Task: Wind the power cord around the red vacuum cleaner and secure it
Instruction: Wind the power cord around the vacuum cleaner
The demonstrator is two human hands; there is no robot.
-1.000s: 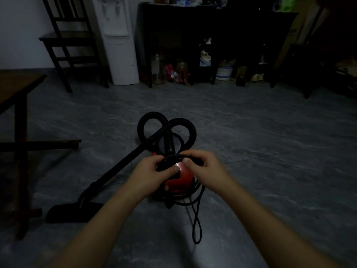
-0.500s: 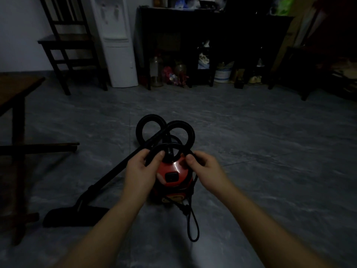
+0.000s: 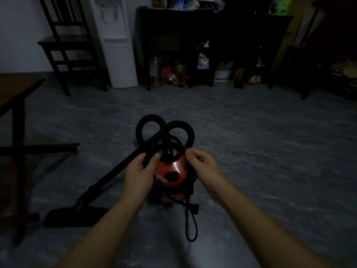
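Observation:
A small red vacuum cleaner [image 3: 174,171] stands on the grey floor in the dim room's middle. Its black hose [image 3: 166,125] curls in two loops behind it, and its wand runs left down to the floor head [image 3: 75,217]. The black power cord [image 3: 173,146] arcs over the top of the body. My left hand [image 3: 140,174] grips the cord at the left of the body. My right hand [image 3: 201,164] pinches the cord at the right. A slack loop of cord [image 3: 191,225] hangs onto the floor in front, beside the plug [image 3: 194,207].
A wooden table [image 3: 17,89] with crossbars stands at the left. A dark chair [image 3: 65,43], a white water dispenser [image 3: 116,41] and a dark shelf unit [image 3: 212,35] with jars and clutter line the back wall. Dark furniture [image 3: 328,64] sits at the right.
My hands have spread apart from the top of the vacuum cleaner, drawing the cord into a wide loop over the body. The slack loop on the floor has shortened and the plug now shows.

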